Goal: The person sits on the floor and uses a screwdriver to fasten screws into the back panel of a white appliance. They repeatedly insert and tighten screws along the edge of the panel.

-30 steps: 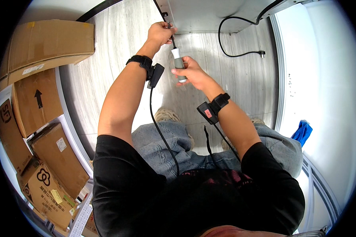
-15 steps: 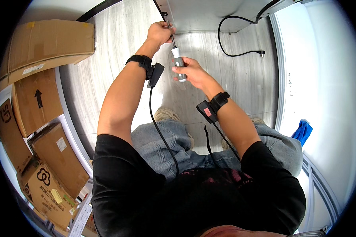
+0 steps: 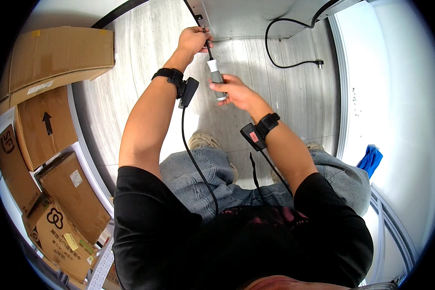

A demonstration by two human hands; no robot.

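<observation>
My right hand (image 3: 234, 92) is closed on the grey and white handle of a screwdriver (image 3: 216, 79). Its dark shaft runs up and slightly left, away from me. At the far end of the shaft, my left hand (image 3: 193, 40) has its fingers closed round the shaft near the tip. A small shiny bit shows just past those fingers; whether it is the tip or a screw cannot be made out. Right beside the fingertips stands the lower edge of a grey metal panel (image 3: 249, 21), with a small black fitting (image 3: 198, 17) at its left corner.
A black power cable (image 3: 267, 46) loops from the panel, its plug lying on the wood-look floor (image 3: 295, 96). Cardboard boxes (image 3: 63, 53) are stacked along the left. At right are a white wall (image 3: 396, 96) and a blue cloth-like item (image 3: 370, 161). Black wristbands with cables circle both wrists.
The screwdriver's handle has shifted a little left and turned, with the fingers of my right hand moved on it. My left hand has moved slightly left, keeping its hold by the tip.
</observation>
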